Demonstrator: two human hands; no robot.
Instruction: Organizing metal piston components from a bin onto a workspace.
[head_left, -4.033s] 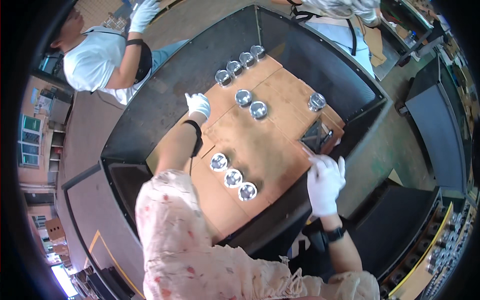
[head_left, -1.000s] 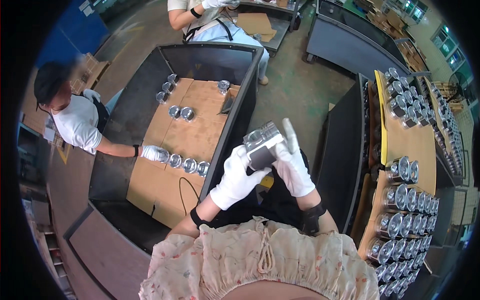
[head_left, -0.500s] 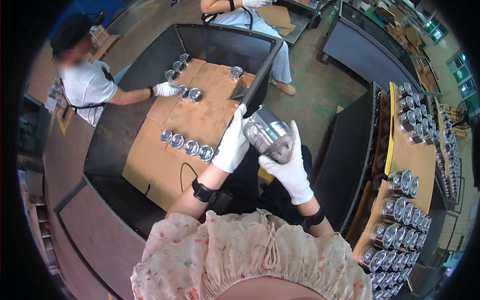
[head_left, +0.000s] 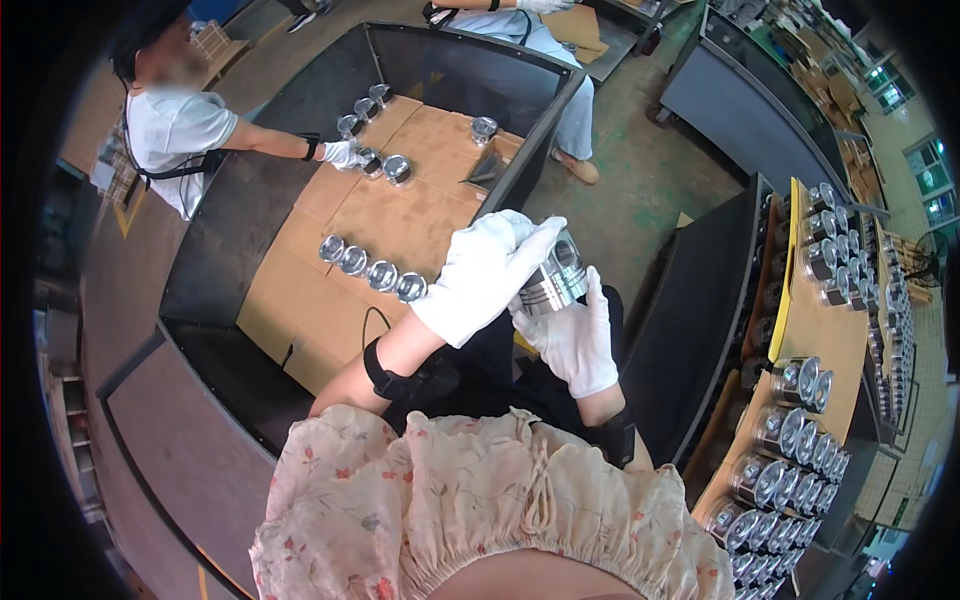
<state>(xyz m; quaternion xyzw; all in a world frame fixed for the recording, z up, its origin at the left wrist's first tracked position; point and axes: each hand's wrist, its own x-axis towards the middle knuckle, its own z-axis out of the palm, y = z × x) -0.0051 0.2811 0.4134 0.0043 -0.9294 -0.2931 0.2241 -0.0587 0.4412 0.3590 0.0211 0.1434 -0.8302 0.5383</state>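
A shiny metal piston [head_left: 556, 281] with ring grooves is between my two white-gloved hands, in front of my lap. My left hand [head_left: 488, 268] wraps over its left and upper side, fingers closed on it. From below and the right, my right hand [head_left: 574, 342] grips it, thumb on the near side and fingers along the right. The piston is tilted, and the gloves hide part of it. Left of my hands, a row of several pistons [head_left: 381, 276] stands on the cardboard [head_left: 325, 300] lining a dark metal bin [head_left: 190, 250].
Across the bin, a co-worker's gloved hand [head_left: 343, 155] touches another piston [head_left: 369, 162]. More pistons stand near the far side. Another person sits beyond the bin [head_left: 545, 50]. On my right, a cardboard-covered rack [head_left: 835, 350] carries many rows of pistons beside a dark panel [head_left: 655, 320].
The piston has turned in my hands, its ring grooves now facing lower and toward me. My left hand has shifted from its side to over its top. The co-worker's hand stays at the same piston.
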